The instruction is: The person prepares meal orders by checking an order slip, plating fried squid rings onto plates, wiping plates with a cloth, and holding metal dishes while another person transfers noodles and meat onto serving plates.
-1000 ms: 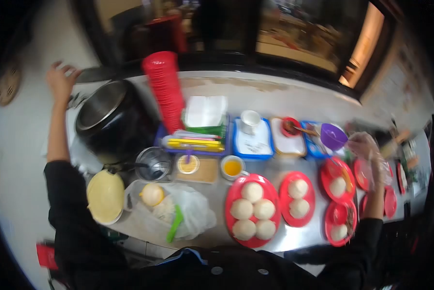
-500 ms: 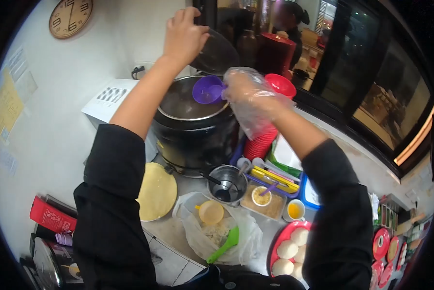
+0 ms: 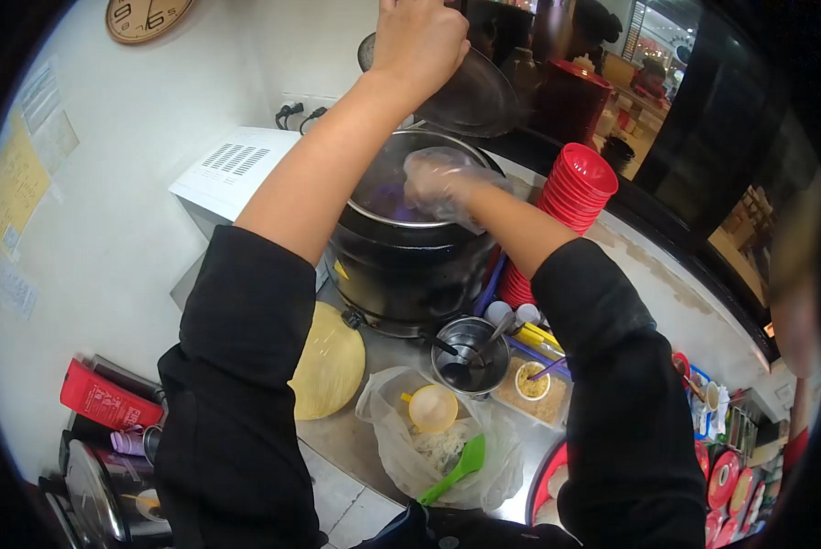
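Note:
My left hand (image 3: 421, 44) is closed at the edge of a dark round lid (image 3: 472, 96), holding it tilted up behind the pot. Below it stands a large black soup warmer pot (image 3: 410, 279) with a metal rim. My right hand (image 3: 440, 180), in a clear plastic glove, reaches inside the pot's mouth. Its fingers are closed on a purple bowl (image 3: 389, 199), which is blurred and partly hidden by steam and the glove. The contents of the pot cannot be made out.
Right of the pot rises a stack of red bowls (image 3: 582, 183). In front are a steel pot (image 3: 470, 357) with utensils, a plastic bag (image 3: 387, 425) with a green spatula (image 3: 456, 471), and a yellow round board (image 3: 332, 361). A white appliance (image 3: 236, 169) stands left.
My right hand has lowered the purple bowl from above the rim into the pot. The lid stays raised in my left hand. The view has shifted, moving the scene rightward.

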The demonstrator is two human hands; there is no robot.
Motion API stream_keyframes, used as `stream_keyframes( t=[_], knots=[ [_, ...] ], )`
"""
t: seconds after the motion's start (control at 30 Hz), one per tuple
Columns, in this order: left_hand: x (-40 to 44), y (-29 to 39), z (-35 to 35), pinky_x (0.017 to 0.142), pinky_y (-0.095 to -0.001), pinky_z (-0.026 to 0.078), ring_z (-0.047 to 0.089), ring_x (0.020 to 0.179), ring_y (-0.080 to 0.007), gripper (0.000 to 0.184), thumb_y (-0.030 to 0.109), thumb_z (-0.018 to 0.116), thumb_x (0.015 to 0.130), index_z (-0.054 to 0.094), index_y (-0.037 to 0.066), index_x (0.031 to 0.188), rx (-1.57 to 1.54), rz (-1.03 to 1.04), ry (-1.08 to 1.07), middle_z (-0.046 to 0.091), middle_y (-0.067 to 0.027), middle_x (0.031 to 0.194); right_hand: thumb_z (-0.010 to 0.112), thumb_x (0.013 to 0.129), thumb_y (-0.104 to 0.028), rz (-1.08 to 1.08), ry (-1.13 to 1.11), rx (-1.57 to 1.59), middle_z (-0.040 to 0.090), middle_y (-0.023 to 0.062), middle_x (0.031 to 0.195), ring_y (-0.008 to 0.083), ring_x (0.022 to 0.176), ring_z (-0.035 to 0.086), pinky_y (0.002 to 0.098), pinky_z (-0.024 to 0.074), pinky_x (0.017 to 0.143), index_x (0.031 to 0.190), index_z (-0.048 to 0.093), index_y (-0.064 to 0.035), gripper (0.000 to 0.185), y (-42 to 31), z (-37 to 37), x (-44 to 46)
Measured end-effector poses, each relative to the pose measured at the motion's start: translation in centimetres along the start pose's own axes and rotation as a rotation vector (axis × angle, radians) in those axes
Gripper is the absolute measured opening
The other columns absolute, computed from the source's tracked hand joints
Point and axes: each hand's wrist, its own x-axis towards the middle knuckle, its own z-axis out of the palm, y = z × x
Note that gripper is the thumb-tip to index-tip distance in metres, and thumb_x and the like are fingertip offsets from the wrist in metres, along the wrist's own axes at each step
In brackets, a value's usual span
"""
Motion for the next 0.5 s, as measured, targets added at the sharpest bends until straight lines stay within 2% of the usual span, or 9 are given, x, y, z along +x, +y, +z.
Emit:
stream_keyframes(
  t=[0.03, 0.07, 0.17, 0.2, 0.37, 0.43, 0.5],
  knots=[
    [0.0, 0.0, -0.1, 0.079, -0.0398, 0.038, 0.043, 0.098, -0.0282, 0.011, 0.012, 0.07, 0.057, 0.064, 0.003, 0.059, -0.002, 0.0, -0.002, 0.049, -0.0115, 0.098, 0.055, 0.076, -0.015, 0.134, -0.188, 0.118, 0.065, 0.0168, 0.086, 0.0281, 0.08, 0.064, 0.0389, 0.0488, 0.07, 0.086, 0.068, -0.0025, 0.021, 0.8, 0.3, 0.6],
    [-0.1, 0.1, -0.2, 0.079, -0.0399, 0.038, 0.043, 0.098, -0.0284, 0.01, 0.011, 0.07, 0.057, 0.064, 0.003, 0.06, -0.002, -0.013, -0.016, 0.049, -0.0117, 0.098, 0.063, 0.071, -0.022, 0.144, -0.192, 0.114, 0.065, 0.0157, 0.08, 0.0263, 0.075, 0.064, 0.0379, 0.0482, 0.067, 0.083, 0.068, -0.0003, 0.026, -2.0, -4.5, -3.9],
    [0.0, 0.2, -0.5, 0.079, -0.0402, 0.038, 0.043, 0.098, -0.0285, 0.01, 0.011, 0.07, 0.057, 0.065, 0.004, 0.06, -0.001, -0.025, -0.041, 0.049, -0.0118, 0.097, 0.068, 0.067, -0.028, 0.097, -0.158, 0.271, 0.065, 0.0148, 0.074, 0.0264, 0.072, 0.064, 0.037, 0.0482, 0.065, 0.078, 0.068, -0.0009, 0.029, 1.2, -4.3, -3.4],
    [0.0, 0.3, -0.5, 0.079, -0.0403, 0.038, 0.043, 0.098, -0.0285, 0.01, 0.011, 0.07, 0.057, 0.065, 0.004, 0.061, -0.001, -0.027, -0.053, 0.049, -0.0118, 0.097, 0.067, 0.066, -0.023, 0.007, 0.017, 0.403, 0.053, 0.0071, 0.053, 0.0175, 0.049, 0.05, 0.0336, 0.0377, 0.046, 0.066, 0.06, 0.0002, 0.025, 2.0, -3.7, -3.8],
    [0.3, 0.7, -0.3, 0.08, -0.0415, 0.038, 0.043, 0.1, -0.0281, 0.009, 0.011, 0.071, 0.058, 0.065, 0.004, 0.062, 0.002, -0.072, -0.084, 0.049, -0.0116, 0.1, 0.067, 0.066, -0.013, 0.135, 0.083, 0.405, 0.053, 0.0065, 0.054, 0.0162, 0.051, 0.048, 0.0335, 0.0374, 0.046, 0.069, 0.062, -0.0014, 0.013, 4.3, -6.4, -6.5],
    [0.2, 0.7, -0.3, 0.08, -0.0423, 0.037, 0.043, 0.101, -0.028, 0.009, 0.011, 0.071, 0.058, 0.066, 0.005, 0.063, 0.001, -0.087, -0.105, 0.049, -0.0116, 0.101, 0.067, 0.068, -0.023, 0.093, 0.05, 0.568, 0.06, 0.0118, 0.064, 0.0235, 0.063, 0.058, 0.0355, 0.0443, 0.057, 0.07, 0.065, 0.0, 0.023, 6.6, -6.1, -7.0],
    [-0.1, 0.3, -0.4, 0.081, -0.0424, 0.04, 0.044, 0.103, -0.0267, 0.013, 0.022, 0.074, 0.064, 0.072, 0.015, 0.074, 0.142, -0.065, -0.197, 0.052, -0.005, 0.101, 0.067, 0.07, -0.028, 0.066, 0.031, 0.664, 0.064, 0.0155, 0.071, 0.0283, 0.071, 0.063, 0.0366, 0.0481, 0.062, 0.073, 0.067, 0.0004, 0.029, 7.5, -6.7, -8.5]
  ],
)
